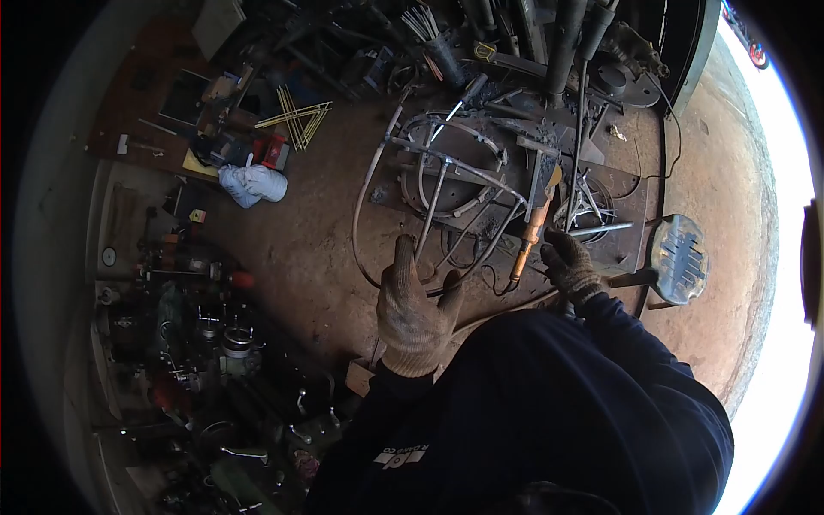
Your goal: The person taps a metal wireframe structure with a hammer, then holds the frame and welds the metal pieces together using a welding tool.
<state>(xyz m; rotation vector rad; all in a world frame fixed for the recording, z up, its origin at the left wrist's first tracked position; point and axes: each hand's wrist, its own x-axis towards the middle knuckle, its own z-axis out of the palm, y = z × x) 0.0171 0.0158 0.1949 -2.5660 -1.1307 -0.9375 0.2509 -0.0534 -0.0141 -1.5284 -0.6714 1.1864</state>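
Observation:
A round metal frame [445,161] of bent rods and rings rests on the steel workbench [625,184]. My left hand [412,313], in a tan work glove, is at the frame's near side with thumb and fingers apart; nothing shows between them. My right hand [571,264], gloved too, hovers by the bench's near edge, its fingers spread. Just left of it lies an orange-handled tool [531,236] with a black cable, its tip pointing away from me. To its right is a smaller rod piece [590,199] with a ring.
A metal stool [679,259] stands at the right. Behind the frame are a holder with thin rods [440,58] and a thick upright pipe [566,47]. Yellow rods [296,118] and a white cloth bundle [253,184] are at the upper left, machinery [239,342] at the lower left.

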